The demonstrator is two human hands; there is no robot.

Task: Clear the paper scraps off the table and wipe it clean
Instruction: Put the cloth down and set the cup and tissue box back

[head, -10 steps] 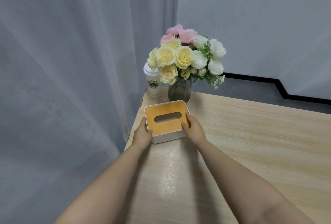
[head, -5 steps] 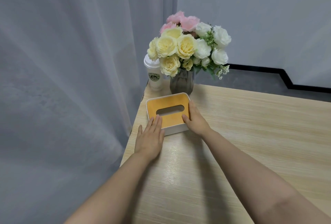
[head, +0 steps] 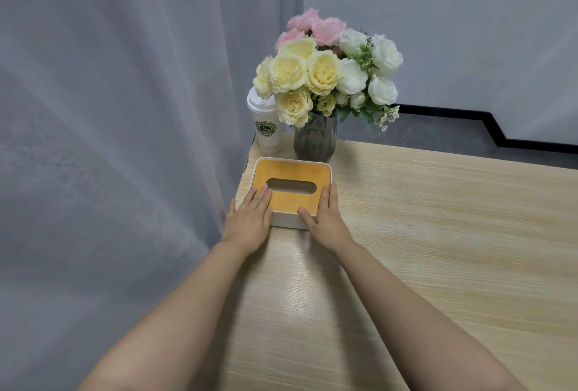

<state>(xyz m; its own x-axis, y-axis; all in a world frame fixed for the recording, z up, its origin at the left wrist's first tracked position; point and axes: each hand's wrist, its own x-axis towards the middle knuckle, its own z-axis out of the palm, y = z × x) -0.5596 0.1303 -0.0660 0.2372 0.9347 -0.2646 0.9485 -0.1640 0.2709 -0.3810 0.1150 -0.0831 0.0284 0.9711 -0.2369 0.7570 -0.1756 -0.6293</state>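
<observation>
A tissue box [head: 292, 175] with a white body and an orange-wood slotted lid sits at the far left corner of the light wooden table [head: 438, 234]. My left hand [head: 248, 223] lies flat, fingers together, over the box's near left corner. My right hand [head: 327, 221] holds the near right corner, with the thumb along the front wall and the fingers along the right side. No paper scraps or cloth show anywhere in view.
Just behind the box stand a dark glass vase [head: 314, 140] of yellow, white and pink flowers [head: 322, 74] and a white lidded paper cup [head: 266, 127]. A grey curtain [head: 109, 140] hangs along the table's left edge.
The box has turned squarer to the table edge, close to the vase. My left hand let go of its side and now lies flat on the lid corner.
</observation>
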